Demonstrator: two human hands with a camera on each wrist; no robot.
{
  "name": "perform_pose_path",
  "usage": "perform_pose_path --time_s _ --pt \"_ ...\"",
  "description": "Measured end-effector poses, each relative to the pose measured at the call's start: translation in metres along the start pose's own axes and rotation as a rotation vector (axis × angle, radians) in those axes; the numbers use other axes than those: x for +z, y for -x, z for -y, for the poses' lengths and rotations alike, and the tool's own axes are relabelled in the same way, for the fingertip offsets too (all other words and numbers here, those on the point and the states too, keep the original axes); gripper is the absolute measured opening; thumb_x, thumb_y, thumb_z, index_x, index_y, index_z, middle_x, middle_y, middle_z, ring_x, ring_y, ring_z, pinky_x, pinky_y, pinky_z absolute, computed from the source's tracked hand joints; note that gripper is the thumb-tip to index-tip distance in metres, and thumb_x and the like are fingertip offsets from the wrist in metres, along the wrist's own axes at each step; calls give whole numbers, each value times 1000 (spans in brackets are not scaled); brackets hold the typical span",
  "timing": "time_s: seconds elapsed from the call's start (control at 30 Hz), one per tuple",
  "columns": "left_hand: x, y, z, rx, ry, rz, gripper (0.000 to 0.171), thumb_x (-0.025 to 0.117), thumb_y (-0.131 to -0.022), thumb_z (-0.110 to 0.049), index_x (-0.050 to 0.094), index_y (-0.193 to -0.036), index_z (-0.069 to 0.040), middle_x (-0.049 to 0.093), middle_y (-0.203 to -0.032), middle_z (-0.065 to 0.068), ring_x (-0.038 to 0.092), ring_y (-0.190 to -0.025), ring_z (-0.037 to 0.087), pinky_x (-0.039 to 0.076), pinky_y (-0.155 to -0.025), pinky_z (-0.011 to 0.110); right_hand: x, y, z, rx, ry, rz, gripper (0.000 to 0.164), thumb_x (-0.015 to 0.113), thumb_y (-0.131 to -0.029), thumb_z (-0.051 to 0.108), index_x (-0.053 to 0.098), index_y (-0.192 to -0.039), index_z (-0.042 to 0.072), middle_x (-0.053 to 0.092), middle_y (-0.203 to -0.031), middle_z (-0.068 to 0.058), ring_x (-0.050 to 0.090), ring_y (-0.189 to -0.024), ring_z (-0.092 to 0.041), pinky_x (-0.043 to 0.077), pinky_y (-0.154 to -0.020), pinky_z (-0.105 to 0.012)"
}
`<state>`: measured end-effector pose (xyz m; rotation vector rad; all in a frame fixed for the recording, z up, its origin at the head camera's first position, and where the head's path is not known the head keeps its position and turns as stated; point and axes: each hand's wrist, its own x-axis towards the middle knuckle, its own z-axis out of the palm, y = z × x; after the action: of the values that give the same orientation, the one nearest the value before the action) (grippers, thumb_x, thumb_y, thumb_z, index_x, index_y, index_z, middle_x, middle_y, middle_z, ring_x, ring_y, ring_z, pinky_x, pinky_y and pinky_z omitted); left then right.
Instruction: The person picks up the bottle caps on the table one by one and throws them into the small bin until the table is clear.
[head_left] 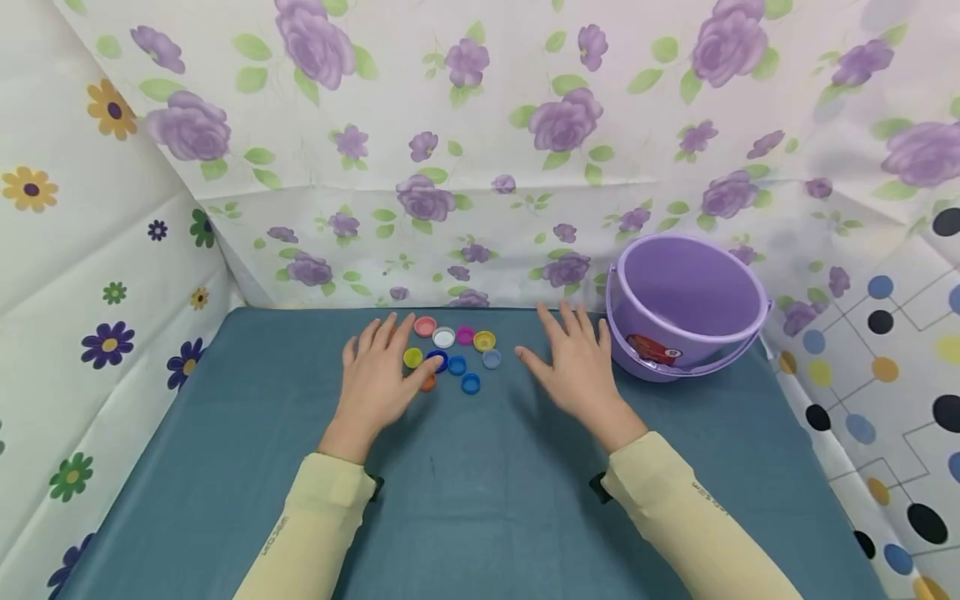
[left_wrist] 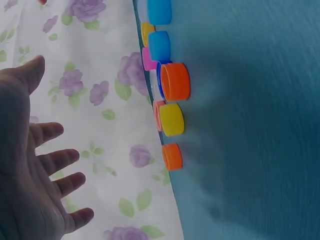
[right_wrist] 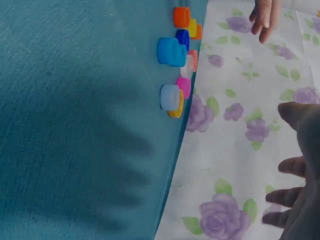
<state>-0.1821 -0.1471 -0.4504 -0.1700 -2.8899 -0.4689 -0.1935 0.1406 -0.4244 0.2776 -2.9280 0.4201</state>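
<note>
Several coloured bottle caps lie in a loose group on the blue-green cloth, among them a pink cap, a white cap, a yellow cap and a blue cap. Fingers spread, my left hand hovers at the group's left side, its thumb overlapping a dark blue cap in the head view. An orange cap shows large in the left wrist view. My right hand, also spread and holding nothing, hovers between the caps and a purple bucket.
The bucket stands at the back right, its handle lowered against the front. A flowered curtain rises behind the table. Patterned sheets hang at the left and right.
</note>
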Motion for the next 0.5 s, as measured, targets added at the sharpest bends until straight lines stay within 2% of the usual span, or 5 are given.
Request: perform_pose_path --time_s 0.1,0.2,0.37,0.5 --pt "-2 -1 -3 8 64 -37 76 36 -85 -73 30 -147 -28 35 -149 8 27 -137 32 19 -108 60 -3 -3 -2 -53 -72 -67 71 48 -87 63 33 -146 27 32 -152 -8 22 -142 -31 15 -111 -61" --pt "-4 -2 -5 -2 134 -73 70 37 -88 -69 39 -143 -25 43 -144 6 33 -134 31 23 -107 58 -6 -5 -5 -102 -127 -116 65 50 -88 59 41 -142 22 41 -146 -7 30 -139 -29 20 -111 -58" --pt "-5 -4 -7 -10 224 -135 63 39 -89 -65 53 -132 -20 53 -133 5 41 -127 28 29 -104 55 -13 -7 -9 -128 -191 -160 57 52 -89 54 50 -136 22 51 -138 -4 39 -134 -26 26 -109 -54" --pt "-5 -6 -8 -9 270 -168 53 45 -90 -59 59 -125 -21 57 -128 4 45 -121 26 33 -100 52 -24 -9 -14 -144 -261 -219 46 58 -89 48 59 -127 22 60 -128 -2 50 -124 -23 33 -104 -52"
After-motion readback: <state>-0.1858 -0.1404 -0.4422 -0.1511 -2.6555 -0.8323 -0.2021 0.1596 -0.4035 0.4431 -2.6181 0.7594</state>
